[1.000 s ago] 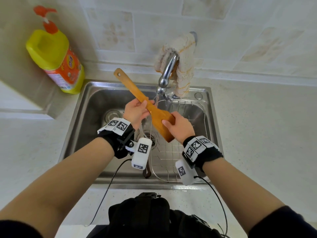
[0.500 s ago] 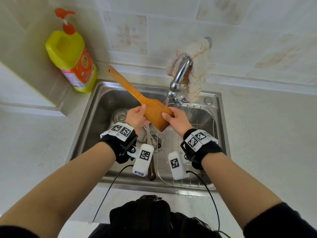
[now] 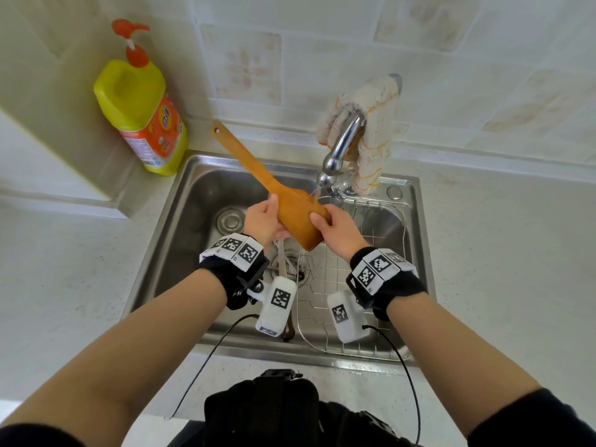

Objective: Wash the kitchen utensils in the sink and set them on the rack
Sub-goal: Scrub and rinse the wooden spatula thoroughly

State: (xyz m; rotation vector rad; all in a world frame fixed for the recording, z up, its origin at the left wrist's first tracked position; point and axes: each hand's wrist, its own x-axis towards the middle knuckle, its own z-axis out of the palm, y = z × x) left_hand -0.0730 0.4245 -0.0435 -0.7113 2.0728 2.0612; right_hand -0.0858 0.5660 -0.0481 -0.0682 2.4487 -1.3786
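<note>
Pale tiles back a speckled tabletop with a steel sink let into it. Over the basin, the fingers of the left hand curl round the left edge of the blade of a wooden spatula. The right hand pinches the blade's right edge, thumb laid on its face. Both hands have firm hold of it. The spatula tilts with its handle pointing up and left toward the wall, and its blade sits just below the spout of the tap, where a thin stream of water meets it. A striped cloth is draped over the tap. Below the hands, 1 more utensil lies across the drain. The wire rack fills the right half of the sink, and no utensil shows on the part in view. By my reading the wash is at an early stage: the spatula is being rinsed, nothing is racked yet, and at least 1 item waits. A yellow detergent bottle with a red pump stands at the left corner. Its orange label bears a logo too blurred to read. Both wrist bands carry black-and-white square codes and no legible words.
</note>
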